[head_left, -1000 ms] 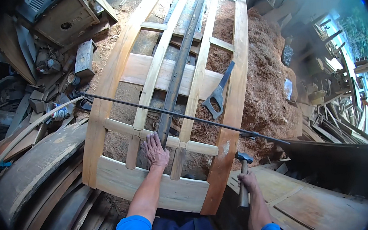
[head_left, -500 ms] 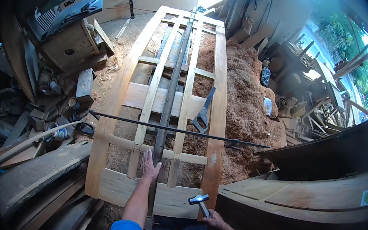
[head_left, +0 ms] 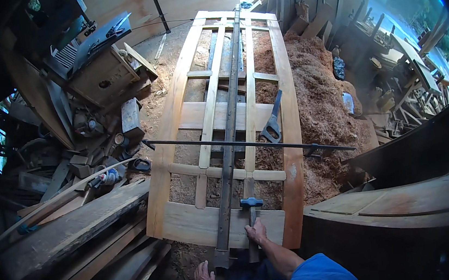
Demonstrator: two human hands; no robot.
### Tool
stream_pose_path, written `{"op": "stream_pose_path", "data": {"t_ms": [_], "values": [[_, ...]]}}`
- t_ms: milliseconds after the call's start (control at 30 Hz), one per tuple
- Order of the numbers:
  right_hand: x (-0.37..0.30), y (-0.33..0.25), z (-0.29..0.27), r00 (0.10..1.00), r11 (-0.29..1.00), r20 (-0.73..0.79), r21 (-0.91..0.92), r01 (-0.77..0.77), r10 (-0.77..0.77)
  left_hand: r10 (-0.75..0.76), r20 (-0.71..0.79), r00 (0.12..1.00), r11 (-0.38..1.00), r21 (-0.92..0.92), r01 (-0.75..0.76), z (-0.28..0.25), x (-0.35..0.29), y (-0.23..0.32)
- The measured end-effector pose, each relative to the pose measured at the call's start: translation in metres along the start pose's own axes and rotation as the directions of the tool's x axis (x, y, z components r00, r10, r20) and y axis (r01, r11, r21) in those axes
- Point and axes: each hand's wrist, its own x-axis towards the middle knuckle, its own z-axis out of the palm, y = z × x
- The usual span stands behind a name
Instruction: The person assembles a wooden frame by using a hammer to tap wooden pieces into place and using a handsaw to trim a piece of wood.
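Note:
My right hand (head_left: 256, 231) grips a hammer (head_left: 251, 203) by its handle, above the near end of a large wooden door frame (head_left: 293, 187). The hammer's head points away from me, over the pale bottom panel (head_left: 189, 218). My left hand (head_left: 204, 277) is empty with its fingers apart, beside the near end of a long metal bar clamp (head_left: 228, 186). This clamp runs lengthwise down the middle of the frame. Crossing over it is a thinner dark bar clamp (head_left: 197, 143). A handsaw (head_left: 272, 121) lies on the frame's right half.
Wood shavings (head_left: 318, 92) are heaped along the frame's right side. Thick planks (head_left: 74, 221) are stacked at the left. A wooden box (head_left: 103, 79) stands far left, and a panel (head_left: 400, 198) lies at the near right.
My left hand has come off the frame and moved back toward me, to the clamp's near end. My right hand has brought the hammer forward over the bottom panel. The view has shifted.

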Motion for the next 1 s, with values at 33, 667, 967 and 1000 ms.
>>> {"op": "stream_pose_path", "data": {"t_ms": [33,667,967,1000], "values": [[-0.002,-0.002,0.003,0.999,0.996,-0.032,-0.084,0.014,-0.017,-0.067,0.028,0.997,0.998,0.001,0.067,0.003,-0.012,-0.001],[-0.205,0.095,-0.166,0.873,0.808,0.372,-0.587,-0.043,0.317,0.608,0.415,0.677,0.767,-0.528,-0.365,0.004,-0.025,0.125],[-0.293,0.144,-0.287,0.838,0.807,-0.527,-0.552,-0.210,-0.143,0.694,0.550,0.465,0.703,-0.657,-0.273,-0.031,-0.022,0.148],[-0.301,0.152,-0.301,0.792,0.768,-0.580,-0.590,-0.249,-0.189,0.695,0.557,0.455,0.704,-0.658,-0.269,-0.034,-0.023,0.150]]}}
